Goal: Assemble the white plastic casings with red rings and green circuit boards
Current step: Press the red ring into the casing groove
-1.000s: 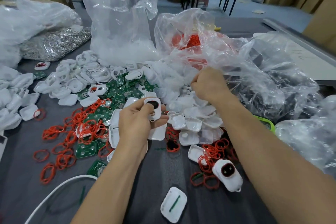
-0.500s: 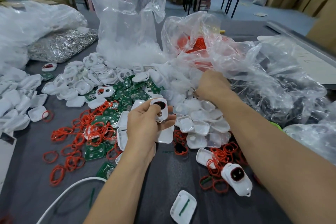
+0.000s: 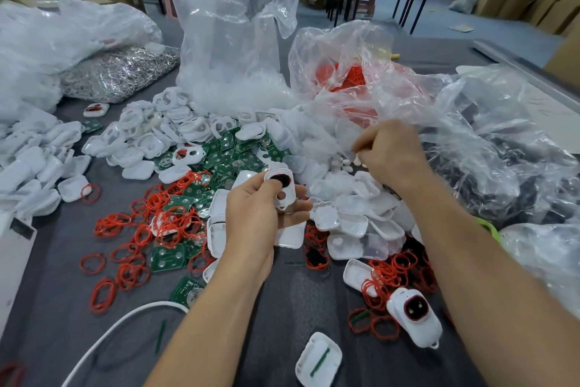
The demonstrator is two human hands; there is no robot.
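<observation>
Casing [image 3: 291,190], pinched in left hand [image 3: 251,217] grip

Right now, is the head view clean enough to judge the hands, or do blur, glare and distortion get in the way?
Head view: even, diffuse light with faint shadows; fisheye bowing toward the edges; the right hand looks slightly smeared, the left hand and its white casing readable; the clear plastic bags carry white sheen veiling their contents.
</observation>
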